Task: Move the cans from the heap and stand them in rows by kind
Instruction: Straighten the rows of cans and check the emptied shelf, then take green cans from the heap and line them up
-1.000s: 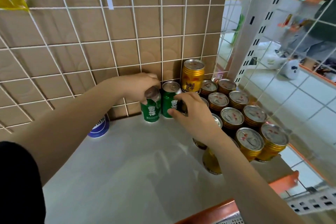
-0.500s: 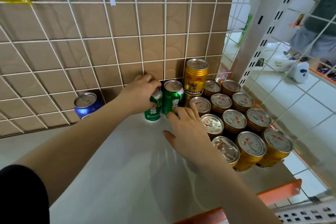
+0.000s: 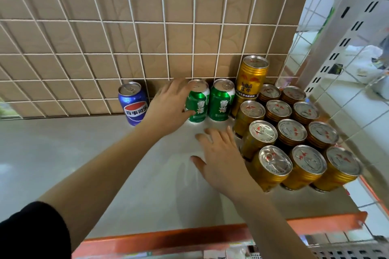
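On a white shelf [image 3: 105, 164], the left hand [image 3: 168, 107] had its grip loosely curled round a green can [image 3: 199, 103] standing against the wire grid [image 3: 134, 54], just beside a second green can [image 3: 221, 103] and near a blue Pepsi can [image 3: 133, 107]. The right hand [image 3: 223, 160] hovered with its grip open and empty, beside rows of gold Red Bull cans [image 3: 290, 132].

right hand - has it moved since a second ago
Yes. The right hand has pulled back from the right-hand green metal drink can it was touching, toward the orange front edge of the shelf.
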Demonstrator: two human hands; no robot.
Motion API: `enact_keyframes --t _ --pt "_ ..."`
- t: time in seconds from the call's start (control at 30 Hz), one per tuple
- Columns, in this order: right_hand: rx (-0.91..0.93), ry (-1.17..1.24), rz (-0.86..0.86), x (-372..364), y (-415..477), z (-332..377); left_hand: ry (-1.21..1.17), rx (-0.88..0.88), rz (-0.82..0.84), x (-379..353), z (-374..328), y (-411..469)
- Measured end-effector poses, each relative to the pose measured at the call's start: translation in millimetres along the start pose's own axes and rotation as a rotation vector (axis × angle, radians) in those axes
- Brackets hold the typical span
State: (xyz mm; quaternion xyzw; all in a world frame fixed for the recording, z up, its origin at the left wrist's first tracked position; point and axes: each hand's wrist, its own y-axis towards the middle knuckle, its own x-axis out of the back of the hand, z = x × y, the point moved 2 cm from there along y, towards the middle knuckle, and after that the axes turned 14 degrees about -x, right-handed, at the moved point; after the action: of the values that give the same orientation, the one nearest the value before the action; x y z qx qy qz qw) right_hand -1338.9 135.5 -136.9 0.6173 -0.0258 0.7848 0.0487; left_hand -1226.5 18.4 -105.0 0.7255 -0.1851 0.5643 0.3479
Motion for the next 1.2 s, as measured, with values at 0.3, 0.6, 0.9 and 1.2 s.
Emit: enact_keyframes --t 0.3,0.6,0.9,1.2 --pt "-0.019 -0.029 0.097 -28 -36 72 0.016 0.453 -0.061 31 23 -164" --pt "0.219 0.007 0.1 -59 -112 218 0.043 0.801 -0.168 106 71 -388" --pt "0.563 0.03 0.063 -106 -199 390 -0.004 1.216 -0.248 156 71 -599" --pt "0.831 0.051 0.096 -123 -244 498 -0.127 1.45 -0.341 188 76 -723"
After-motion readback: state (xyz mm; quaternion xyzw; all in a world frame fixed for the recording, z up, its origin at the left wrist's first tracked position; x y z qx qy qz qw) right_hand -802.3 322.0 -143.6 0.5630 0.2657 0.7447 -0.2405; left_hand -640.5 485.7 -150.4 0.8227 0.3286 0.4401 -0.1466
